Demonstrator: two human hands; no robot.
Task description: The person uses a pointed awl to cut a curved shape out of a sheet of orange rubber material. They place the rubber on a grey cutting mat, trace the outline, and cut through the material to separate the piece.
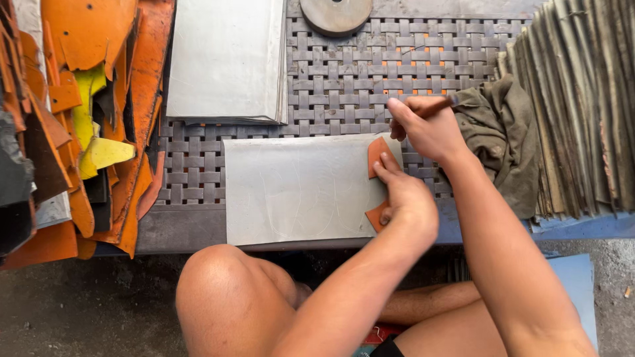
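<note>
**Cutting a small leather piece**

Our left hand (405,198) presses its fingers flat on the small orange leather piece (378,158), at the right edge of the grey metal sheet (297,188). Our right hand (426,125) pinches a wooden-handled tool (440,104). The tool could slip toward our fingers. We see no containers.

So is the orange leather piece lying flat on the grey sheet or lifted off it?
Flat. The orange leather piece lies against the grey sheet, pressed down by the left hand; no raised edge shows.
</note>
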